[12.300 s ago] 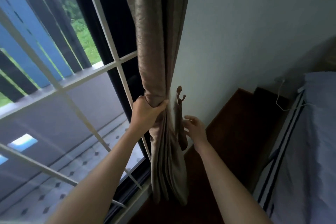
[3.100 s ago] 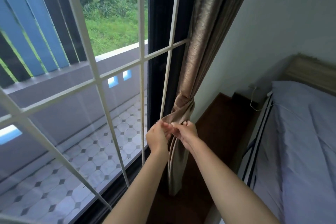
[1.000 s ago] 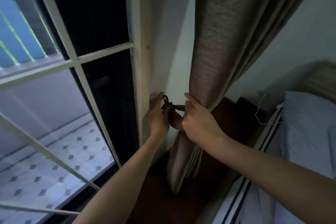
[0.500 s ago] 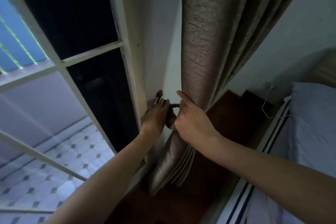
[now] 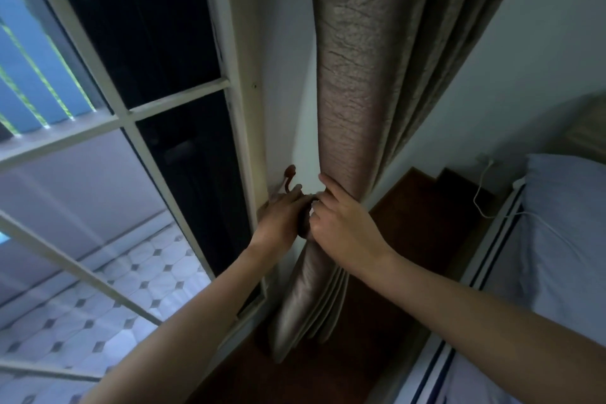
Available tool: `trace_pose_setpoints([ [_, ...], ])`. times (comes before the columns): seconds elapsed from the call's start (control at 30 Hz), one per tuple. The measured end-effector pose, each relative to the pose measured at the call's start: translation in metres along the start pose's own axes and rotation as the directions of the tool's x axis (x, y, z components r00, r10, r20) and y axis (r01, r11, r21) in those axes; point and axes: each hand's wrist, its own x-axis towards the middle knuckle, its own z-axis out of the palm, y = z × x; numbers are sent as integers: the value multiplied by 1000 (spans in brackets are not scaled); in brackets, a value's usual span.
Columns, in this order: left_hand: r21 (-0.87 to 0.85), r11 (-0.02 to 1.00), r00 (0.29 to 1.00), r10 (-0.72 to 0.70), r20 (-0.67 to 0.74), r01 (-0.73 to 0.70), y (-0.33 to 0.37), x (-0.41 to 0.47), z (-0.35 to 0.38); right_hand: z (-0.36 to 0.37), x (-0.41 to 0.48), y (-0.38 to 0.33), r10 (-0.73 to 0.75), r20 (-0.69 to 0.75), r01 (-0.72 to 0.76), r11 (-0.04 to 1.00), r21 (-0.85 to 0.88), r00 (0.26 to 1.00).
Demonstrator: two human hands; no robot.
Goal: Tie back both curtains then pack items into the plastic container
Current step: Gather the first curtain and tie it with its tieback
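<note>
The left hand and right hand pinch the tie around the curtain, probably to reach the wall hook.

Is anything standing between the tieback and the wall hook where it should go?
Nothing visible does. The left hand and right hand hold the tieback just under the hook, against bare wall.

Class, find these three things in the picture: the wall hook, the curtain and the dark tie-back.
wall hook (image 5: 290, 170): head view, on its rounded top knob.
curtain (image 5: 351, 92): head view, on the broad crinkled front fold.
tie-back (image 5: 304, 223): head view, on the dark strip beside the gathered cloth.
</note>
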Motion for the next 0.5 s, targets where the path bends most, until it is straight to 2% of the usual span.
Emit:
trace_pose_setpoints([
  [0.07,-99,979,980,167,-108,-178,1,-13,-11,-1,-18,4,-47,-12,47,999,6,999],
  [0.13,-160,956,963,224,-148,-247,-6,-25,-15,7,-39,4,-60,-192,65,998,20,980],
  [0.2,-182,943,958,259,-123,-278,-6,-34,-24,19,-56,1,24,-307,18,991,134,951],
  [0.27,-169,939,954,291,-78,-300,-6,-38,-33,31,-64,-1,194,-365,-88,953,289,911],
  [0.3,-162,939,953,298,-56,-304,-8,-39,-37,35,-66,0,316,-347,-172,906,388,883],
  [0.37,-166,947,961,277,-4,-274,-10,-39,-43,37,-65,3,532,-222,-322,740,590,817],
  [0.43,-173,953,966,257,20,-250,-11,-42,-47,38,-61,8,581,-29,-403,599,692,813],
  [0.5,-213,952,974,226,7,-219,-14,-47,-49,38,-56,10,534,68,-410,555,724,843],
])
